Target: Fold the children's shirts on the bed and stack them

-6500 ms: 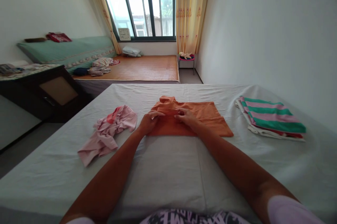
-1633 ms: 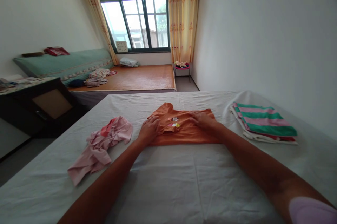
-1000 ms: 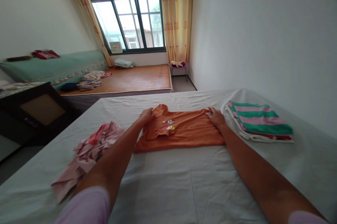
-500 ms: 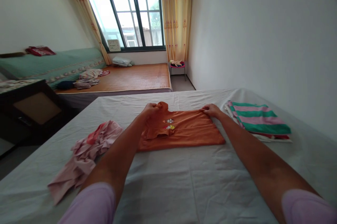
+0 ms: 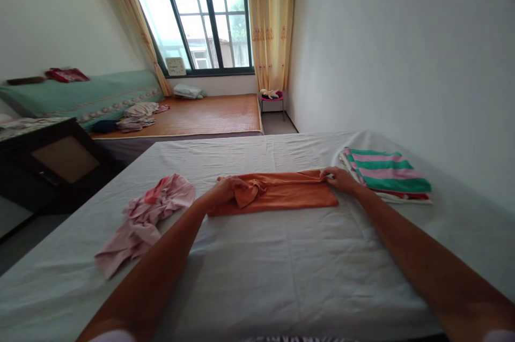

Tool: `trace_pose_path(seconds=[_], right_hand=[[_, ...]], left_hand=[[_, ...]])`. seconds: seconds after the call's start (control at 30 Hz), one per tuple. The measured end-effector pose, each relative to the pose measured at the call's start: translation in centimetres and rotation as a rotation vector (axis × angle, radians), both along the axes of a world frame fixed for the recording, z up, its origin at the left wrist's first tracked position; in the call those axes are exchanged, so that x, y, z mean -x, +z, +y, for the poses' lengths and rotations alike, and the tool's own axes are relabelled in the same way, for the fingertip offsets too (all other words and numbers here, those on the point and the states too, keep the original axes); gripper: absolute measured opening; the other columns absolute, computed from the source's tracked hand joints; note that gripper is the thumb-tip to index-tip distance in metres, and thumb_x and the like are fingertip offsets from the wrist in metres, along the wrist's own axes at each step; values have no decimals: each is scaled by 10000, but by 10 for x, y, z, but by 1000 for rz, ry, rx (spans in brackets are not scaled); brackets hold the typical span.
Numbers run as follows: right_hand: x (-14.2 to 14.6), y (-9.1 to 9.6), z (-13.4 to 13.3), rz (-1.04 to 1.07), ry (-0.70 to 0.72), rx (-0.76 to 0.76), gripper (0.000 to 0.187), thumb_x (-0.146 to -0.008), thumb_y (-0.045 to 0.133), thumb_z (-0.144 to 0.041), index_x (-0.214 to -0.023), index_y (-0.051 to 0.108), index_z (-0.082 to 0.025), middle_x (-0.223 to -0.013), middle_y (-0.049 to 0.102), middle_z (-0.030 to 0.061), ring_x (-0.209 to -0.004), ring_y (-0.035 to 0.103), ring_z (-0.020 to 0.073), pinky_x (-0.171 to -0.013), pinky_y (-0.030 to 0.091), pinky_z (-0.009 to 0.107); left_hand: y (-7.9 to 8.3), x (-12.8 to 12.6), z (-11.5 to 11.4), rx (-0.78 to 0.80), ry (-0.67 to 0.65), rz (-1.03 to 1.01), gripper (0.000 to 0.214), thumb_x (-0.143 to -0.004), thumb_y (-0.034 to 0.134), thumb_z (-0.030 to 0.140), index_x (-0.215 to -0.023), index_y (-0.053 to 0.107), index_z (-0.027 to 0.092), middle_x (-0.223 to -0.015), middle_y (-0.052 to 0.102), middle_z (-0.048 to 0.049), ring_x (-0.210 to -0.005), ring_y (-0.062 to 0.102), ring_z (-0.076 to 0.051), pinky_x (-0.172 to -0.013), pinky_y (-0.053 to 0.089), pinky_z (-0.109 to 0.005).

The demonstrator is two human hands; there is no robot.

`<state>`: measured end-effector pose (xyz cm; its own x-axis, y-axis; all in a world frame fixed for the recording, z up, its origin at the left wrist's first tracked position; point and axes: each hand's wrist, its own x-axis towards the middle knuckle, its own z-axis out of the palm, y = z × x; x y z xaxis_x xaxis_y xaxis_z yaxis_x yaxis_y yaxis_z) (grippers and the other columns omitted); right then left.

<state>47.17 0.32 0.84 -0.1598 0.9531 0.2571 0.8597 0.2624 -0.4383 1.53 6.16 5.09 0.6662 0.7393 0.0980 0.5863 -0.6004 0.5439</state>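
Note:
An orange T-shirt (image 5: 289,194) lies partly folded on the white sheet, its far side turned over toward me so the printed front is covered. My left hand (image 5: 229,190) grips the cloth near the sleeve and neck end, where the fabric is bunched. At the hem end, my right hand (image 5: 338,177) pinches the folded edge between thumb and fingers. A crumpled pink garment (image 5: 140,224) rests to the left of my left forearm. Right of my right hand sits a stack of folded clothes (image 5: 388,170), with a green and pink striped piece on top.
The white sheet (image 5: 249,272) covers the bed in front of me. Beyond it stands another bed with a brown mat (image 5: 209,114) and some clothes (image 5: 139,117). A dark cabinet (image 5: 60,154) is at the left, a wall (image 5: 394,63) at the right, and a small stool (image 5: 272,98) near the curtain.
Both hands have brought the shirt's far edge toward me and down over its front. The cartoon print has gone out of sight, and the shirt is now a narrower strip.

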Motion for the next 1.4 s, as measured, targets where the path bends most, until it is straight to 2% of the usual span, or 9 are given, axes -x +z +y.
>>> trace_pose_path(seconds=[0.17, 0.33, 0.47, 0.6, 0.7, 0.83, 0.93, 1.23, 1.4], right_hand=[[1, 14, 5, -97, -73, -28, 244, -728, 514, -96, -793, 708, -228, -876, 733, 7, -902, 650, 196, -863, 464, 287], [8, 14, -1, -203, -54, 84, 252, -716, 520, -67, -758, 715, -221, -835, 719, 17, -836, 638, 185, -809, 464, 263], [28, 24, 0, -254, -148, -9, 258, -764, 510, -73, -823, 724, -204, -901, 705, 63, -923, 604, 211, -882, 444, 304], [68, 32, 7, -149, 128, -34, 223, -851, 558, -226, -1013, 710, -219, -1016, 702, 61, -981, 592, 212, -924, 442, 323], [98, 22, 11, -127, 294, -8, 293, -871, 579, -346, -1132, 678, -256, -1137, 677, 60, -1073, 561, 233, -963, 430, 365], [120, -1, 11, -104, 197, -84, 284, -914, 520, -348, -1132, 674, -248, -1196, 651, 65, -1075, 554, 234, -983, 416, 404], [121, -12, 11, -79, 151, -142, 276, -927, 497, -322, -1124, 671, -240, -1189, 654, 63, -1081, 556, 223, -996, 408, 397], [119, -12, 8, -80, 153, -177, 266, -924, 500, -289, -1117, 673, -233, -1164, 668, 56, -1060, 566, 209, -976, 421, 366], [120, -12, 8, -87, 151, -174, 264, -926, 494, -276, -1114, 671, -221, -1171, 666, 59, -1072, 562, 213, -987, 418, 375]], left_hand=[[-3, 10, 7, -1, 127, -183, 393, -652, 462, 134, -914, 749, 193, -942, 703, -38, -890, 635, -187, -834, 491, -291], [-17, 25, 9, 66, 87, -216, 241, -674, 559, 191, -820, 751, 202, -882, 685, -35, -851, 625, -185, -837, 495, -310], [-23, 28, 8, 118, 65, -352, 185, -687, 594, 225, -781, 749, 189, -929, 697, -52, -907, 629, -198, -895, 484, -336], [-20, 30, 9, 224, 117, -546, 232, -701, 623, 278, -856, 746, 157, -1003, 697, -85, -951, 635, -229, -861, 513, -355], [-15, 34, 5, 190, 30, -420, 267, -684, 648, 254, -914, 758, 175, -1133, 672, -97, -1042, 614, -253, -919, 491, -374], [-6, 35, -7, 48, -74, -233, 333, -667, 677, 190, -986, 761, 237, -1288, 605, -75, -1181, 541, -265, -1058, 377, -396], [-2, 36, -10, 25, -119, -244, 189, -720, 680, 244, -883, 774, 226, -1171, 668, -69, -1146, 560, -259, -1051, 380, -383], [-14, 35, -3, 207, 278, -614, 453, -826, 575, 518, -1027, 673, 125, -874, 707, -46, -811, 627, -196, -758, 511, -310], [1, 36, -14, 334, 52, -524, 346, -814, 610, 406, -1018, 690, 138, -953, 720, -68, -877, 647, -208, -813, 507, -325]])
